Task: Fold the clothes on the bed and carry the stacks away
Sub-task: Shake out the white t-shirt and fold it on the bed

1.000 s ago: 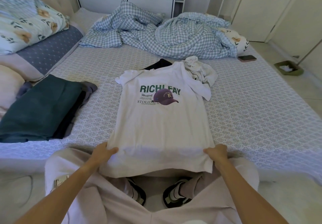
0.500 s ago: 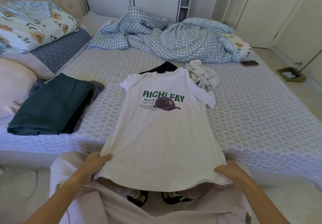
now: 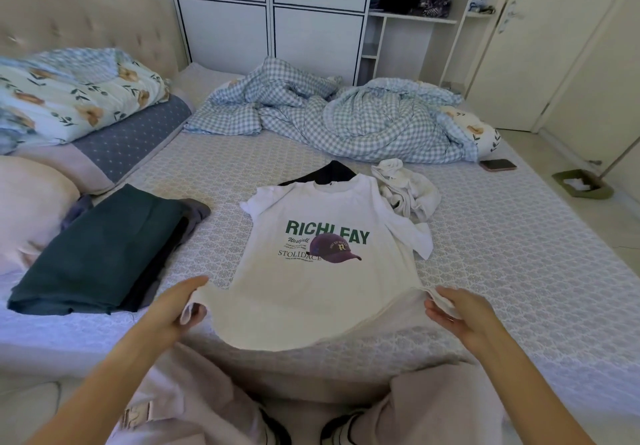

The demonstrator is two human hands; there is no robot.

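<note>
A white T-shirt [image 3: 322, 281] with green lettering and a purple cap print lies front-up on the bed [image 3: 502, 254]. My left hand [image 3: 176, 300] grips its lower left hem corner, the cloth wrapped over my fingers. My right hand [image 3: 457, 313] pinches the lower right hem corner. The hem is lifted slightly off the mattress between them. A folded dark green garment [image 3: 97, 254] sits on a stack at the left. A crumpled white garment [image 3: 405, 190] and a dark garment [image 3: 329, 174] lie beyond the shirt's collar.
A rumpled blue checked blanket [image 3: 329, 122] covers the far side of the bed. Pillows and a floral quilt [image 3: 69, 98] are piled at the left. A phone [image 3: 497, 165] lies near the right edge. White cabinets [image 3: 270, 18] stand behind the bed.
Both hands have carried the shirt's hem forward onto the bed, off its front edge. The view has tilted up, showing more of the cabinets.
</note>
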